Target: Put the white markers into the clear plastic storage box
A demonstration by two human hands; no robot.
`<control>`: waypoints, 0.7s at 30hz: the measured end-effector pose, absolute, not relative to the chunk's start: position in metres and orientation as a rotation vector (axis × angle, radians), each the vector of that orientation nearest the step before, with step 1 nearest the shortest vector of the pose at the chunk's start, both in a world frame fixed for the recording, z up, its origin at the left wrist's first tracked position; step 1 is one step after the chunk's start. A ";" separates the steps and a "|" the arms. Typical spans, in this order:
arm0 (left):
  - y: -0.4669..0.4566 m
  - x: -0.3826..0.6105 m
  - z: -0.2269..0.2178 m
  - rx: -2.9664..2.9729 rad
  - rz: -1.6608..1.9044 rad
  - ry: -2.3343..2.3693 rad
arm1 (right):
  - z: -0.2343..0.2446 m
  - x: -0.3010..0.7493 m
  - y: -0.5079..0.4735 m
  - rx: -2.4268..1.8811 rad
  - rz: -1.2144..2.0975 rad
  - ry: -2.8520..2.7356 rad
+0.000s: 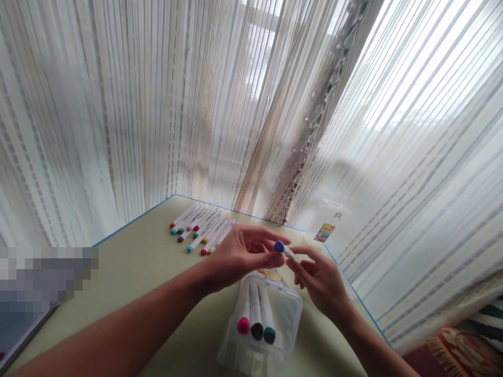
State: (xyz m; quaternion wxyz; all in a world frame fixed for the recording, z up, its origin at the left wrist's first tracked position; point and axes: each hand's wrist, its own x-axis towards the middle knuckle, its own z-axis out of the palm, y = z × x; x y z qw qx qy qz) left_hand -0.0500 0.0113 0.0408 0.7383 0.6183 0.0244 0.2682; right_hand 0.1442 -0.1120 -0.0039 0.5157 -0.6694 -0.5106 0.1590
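Note:
A white marker with a blue end [279, 246] is held up over the table, the blue end toward me. My left hand [245, 251] pinches it between thumb and fingers near the blue end. My right hand [316, 275] has its thumb and forefinger closed at the white barrel on the other side. Just below the hands is a clear plastic case [293, 319]. Lying side by side in it are a pink-ended marker [243, 325], a black-ended marker [257, 330] and a dark green-ended marker [269, 335]. My left hand hides part of the case's far end.
Several white markers [198, 228] with coloured ends lie in rows on the pale green table [145, 267], left of my hands. A clear plastic piece with a label [325, 232] is at the far right edge. Sheer striped curtains [188, 104] hang behind the table.

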 end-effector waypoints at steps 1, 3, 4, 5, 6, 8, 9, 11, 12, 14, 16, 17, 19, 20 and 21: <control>0.012 -0.050 0.041 1.363 0.590 0.057 | -0.004 0.144 -0.112 -1.608 0.383 -1.224; 0.013 -0.049 0.041 1.371 0.607 0.070 | -0.004 0.144 -0.112 -1.613 0.383 -1.218; 0.015 -0.048 0.041 1.367 0.640 0.085 | -0.004 0.144 -0.112 -1.615 0.383 -1.215; 0.016 -0.047 0.040 1.357 0.689 0.108 | -0.004 0.144 -0.112 -1.614 0.382 -1.213; 0.018 -0.045 0.040 1.345 0.753 0.141 | -0.003 0.144 -0.113 -1.611 0.378 -1.211; 0.022 -0.043 0.038 1.323 0.882 0.237 | -0.001 0.142 -0.114 -1.590 0.361 -1.206; 0.024 -0.042 0.037 1.319 0.928 0.287 | 0.000 0.141 -0.115 -1.576 0.349 -1.199; 0.028 -0.040 0.034 1.320 0.969 0.362 | 0.002 0.138 -0.115 -1.544 0.327 -1.183; 0.029 -0.040 0.032 1.322 0.972 0.381 | 0.003 0.137 -0.116 -1.528 0.320 -1.175; 0.030 -0.039 0.030 1.324 0.961 0.391 | 0.005 0.136 -0.115 -1.503 0.308 -1.162; 0.030 -0.039 0.029 1.322 0.950 0.390 | 0.005 0.136 -0.114 -1.486 0.297 -1.158; 0.029 -0.039 0.029 1.317 0.951 0.386 | 0.005 0.136 -0.114 -1.480 0.291 -1.159; 0.028 -0.040 0.030 1.302 0.959 0.359 | 0.005 0.138 -0.113 -1.471 0.285 -1.165; 0.027 -0.040 0.030 1.296 0.960 0.335 | 0.004 0.138 -0.113 -1.469 0.286 -1.168; 0.027 -0.040 0.031 1.293 0.955 0.308 | 0.003 0.139 -0.113 -1.470 0.291 -1.169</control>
